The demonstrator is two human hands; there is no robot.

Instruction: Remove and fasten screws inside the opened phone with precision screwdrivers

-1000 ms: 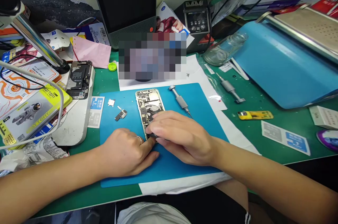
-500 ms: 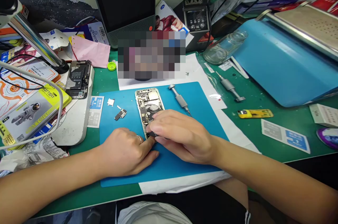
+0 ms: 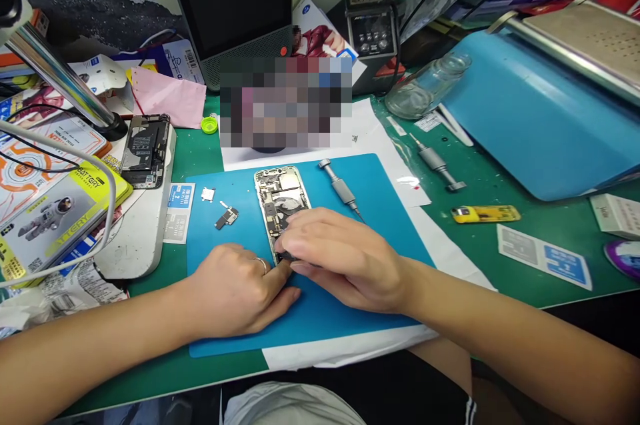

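Observation:
An opened smartphone (image 3: 283, 193) lies on the blue mat (image 3: 350, 305), its circuit board and dark battery area exposed. My right hand (image 3: 345, 255) bends over the phone's lower half, with thumb and fingers pinched together inside the frame. Whatever is between those fingertips is hidden. My left hand (image 3: 245, 291), with a ring on one finger, rests on the mat with fingers curled. Its index fingertip reaches the phone's lower end, close to my right fingertips. Left of the phone lie a small silvery plate (image 3: 208, 194) and a dark part with a short flex tail (image 3: 227, 217).
A grey screwdriver (image 3: 341, 190) lies right of the phone; another screwdriver (image 3: 437, 167) is farther right. A second opened phone (image 3: 145, 151) sits on a white box at left. A glass jar (image 3: 425, 88), a yellow tool (image 3: 485, 213) and a printed card (image 3: 544, 255) are at right.
The view has shifted very slightly. Both hands stay at the phone's lower end, with barely any movement of the right fingers.

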